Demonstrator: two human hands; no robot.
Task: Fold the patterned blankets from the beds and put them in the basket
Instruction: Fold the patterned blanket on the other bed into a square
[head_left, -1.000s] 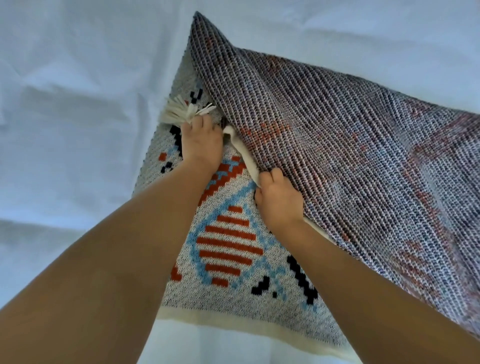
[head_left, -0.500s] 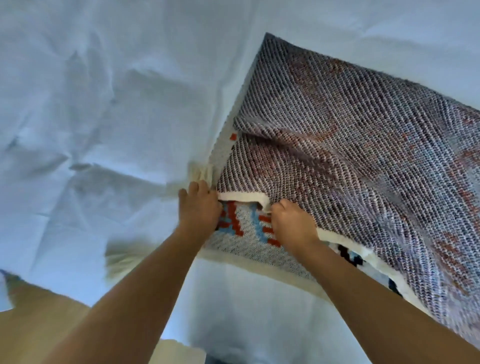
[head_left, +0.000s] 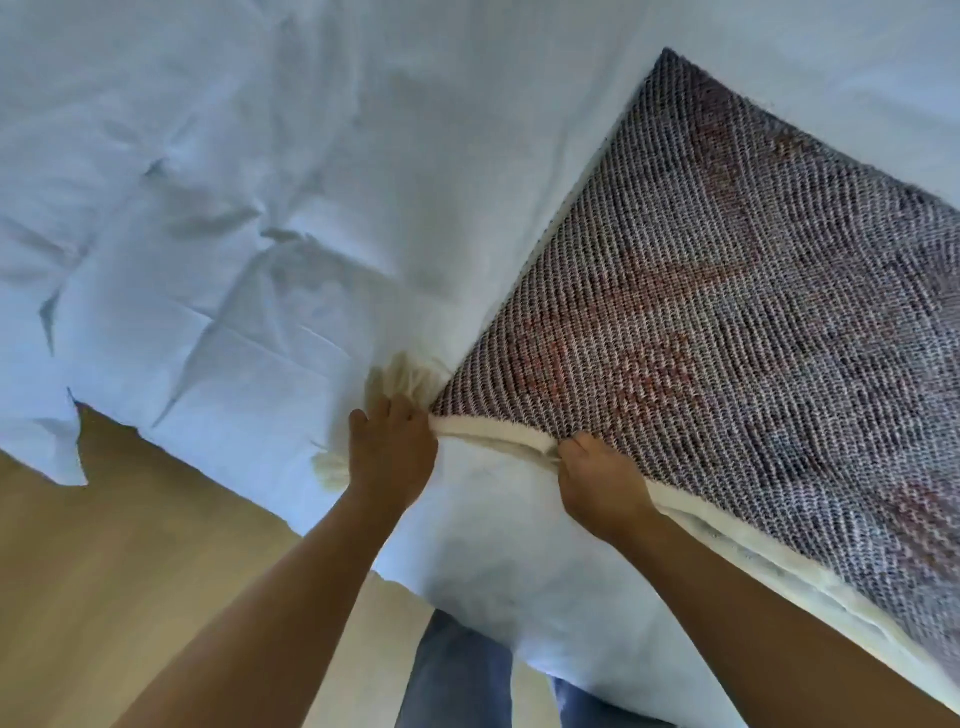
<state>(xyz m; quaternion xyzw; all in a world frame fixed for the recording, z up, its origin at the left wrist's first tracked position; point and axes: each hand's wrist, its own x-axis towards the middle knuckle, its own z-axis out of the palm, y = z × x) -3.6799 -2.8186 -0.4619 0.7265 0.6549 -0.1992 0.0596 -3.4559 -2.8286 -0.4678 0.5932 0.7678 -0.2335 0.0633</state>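
- Sheet (head_left: 249, 197): white and heavily creased, with folds running out from a pucker left of centre. It covers the bed (head_left: 498, 561) and hangs over the near edge, with a loose point drooping at the far left.
- Floor (head_left: 119, 582): light wood, below the bed's near edge.
- Trouser legs (head_left: 457, 670): blue denim, against the bed's near edge.

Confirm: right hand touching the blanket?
Touching. The head view shows the right hand with fingers curled round the cream edge of the blanket, no gap between them.
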